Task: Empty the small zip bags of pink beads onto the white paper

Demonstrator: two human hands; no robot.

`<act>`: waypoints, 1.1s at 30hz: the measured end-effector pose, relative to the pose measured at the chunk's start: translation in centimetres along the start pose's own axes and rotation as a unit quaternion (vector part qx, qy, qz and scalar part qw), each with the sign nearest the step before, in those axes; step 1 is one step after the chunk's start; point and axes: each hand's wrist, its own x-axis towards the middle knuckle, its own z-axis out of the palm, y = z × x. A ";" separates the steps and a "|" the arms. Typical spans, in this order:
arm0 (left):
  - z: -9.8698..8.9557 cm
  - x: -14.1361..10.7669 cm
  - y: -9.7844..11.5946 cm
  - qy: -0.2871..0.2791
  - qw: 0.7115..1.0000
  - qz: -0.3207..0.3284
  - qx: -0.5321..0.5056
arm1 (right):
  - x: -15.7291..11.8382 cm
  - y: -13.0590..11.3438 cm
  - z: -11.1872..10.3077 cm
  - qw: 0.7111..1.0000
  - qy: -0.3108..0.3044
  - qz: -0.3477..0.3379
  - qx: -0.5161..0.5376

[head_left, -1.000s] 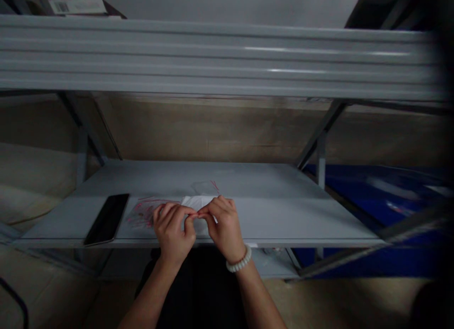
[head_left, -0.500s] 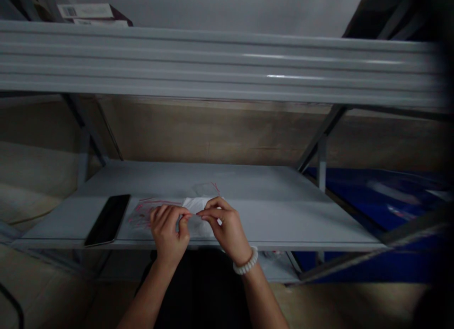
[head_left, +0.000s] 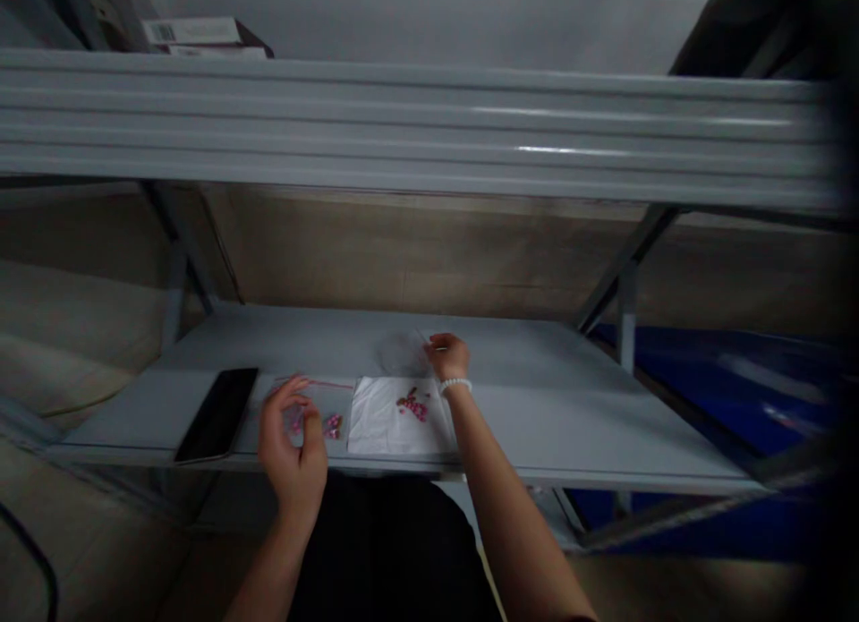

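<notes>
My left hand [head_left: 292,438] hovers above clear zip bags [head_left: 328,396] with pink zip strips, fingers curved and apart, with nothing visible in them. Small pink and brown pieces [head_left: 334,425] show in or on the bags beside my thumb. My right hand [head_left: 446,355], with a pale beaded bracelet [head_left: 456,384], has its fingers closed at the edge of a small clear plastic bag [head_left: 401,353], which is blurred. Between my hands lies a white sheet [head_left: 379,421], with a small pile of pink and brown pieces [head_left: 412,405] on it.
A black phone or tablet [head_left: 218,414] lies left of the bags on the grey shelf [head_left: 537,398]. Overhead runs a grey metal beam [head_left: 403,125], bearing white boxes [head_left: 201,33]. Angled braces [head_left: 627,264] flank the shelf. Blue material [head_left: 711,380] lies to the right.
My hands were pinched together over the white sheet. They have parted: the left moved left over the bags, the right moved up and right to the small clear bag. The pile is now uncovered.
</notes>
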 end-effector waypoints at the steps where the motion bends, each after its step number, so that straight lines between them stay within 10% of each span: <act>1: -0.2 -0.1 -0.2 0.009 1.000 0.000 0.002 | 0.2 0.5 0.6 1.000 -0.003 0.002 -0.014; 6: -1.4 0.0 -1.0 0.000 0.997 0.028 0.066 | -0.1 1.8 1.5 0.996 -0.033 -0.011 -0.078; 14: -2.7 0.1 -2.4 -0.214 0.921 0.140 0.293 | -5.0 -3.2 0.1 0.982 -0.056 -0.141 -0.109; 19: -2.8 -0.6 -3.5 -0.282 0.877 0.174 0.349 | -12.5 -6.6 0.8 0.864 -0.313 -0.380 -0.103; 24: -2.8 -0.6 -4.6 -0.284 0.884 0.184 0.321 | -14.1 -6.5 -0.1 0.914 -0.274 -0.298 0.032; 29: -2.7 -0.2 -3.8 -0.147 0.954 0.118 0.233 | -14.9 -5.9 -1.6 0.943 -0.200 -0.102 0.247; 33: -2.5 -0.4 -1.7 -0.113 0.987 0.064 0.090 | -15.2 -5.6 -2.6 0.877 -0.219 0.131 0.408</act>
